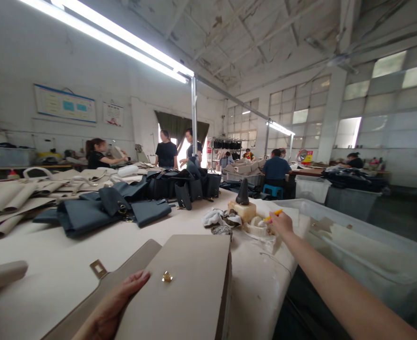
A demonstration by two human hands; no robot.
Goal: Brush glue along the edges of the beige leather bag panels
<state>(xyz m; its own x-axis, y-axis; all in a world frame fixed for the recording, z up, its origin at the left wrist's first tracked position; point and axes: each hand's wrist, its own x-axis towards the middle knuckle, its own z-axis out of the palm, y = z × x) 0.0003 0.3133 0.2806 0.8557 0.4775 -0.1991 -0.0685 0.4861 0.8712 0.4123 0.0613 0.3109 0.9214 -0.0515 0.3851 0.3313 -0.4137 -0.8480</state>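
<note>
A beige leather handbag (180, 288) lies at the bottom centre of the view, its flap facing up. A gold turn-lock (166, 277) sits on the flap, and a metal clasp tab (98, 269) shows on the strap-like piece to its left. My left hand (112, 300) grips the bag's lower left edge. My right hand (281, 223) is stretched out across the bench, holding a yellow marker or small tool (272, 216). Just beside that hand are a white crumpled cloth (213, 218) and a cream block with a black cone (244, 200).
Dark blue-grey bag pieces (116, 208) are heaped on the cream bench (261, 269), with beige leather panels (10, 203) at the left. A large translucent plastic bin (367, 250) stands to my right. Several co-workers (168, 151) stand and sit further back.
</note>
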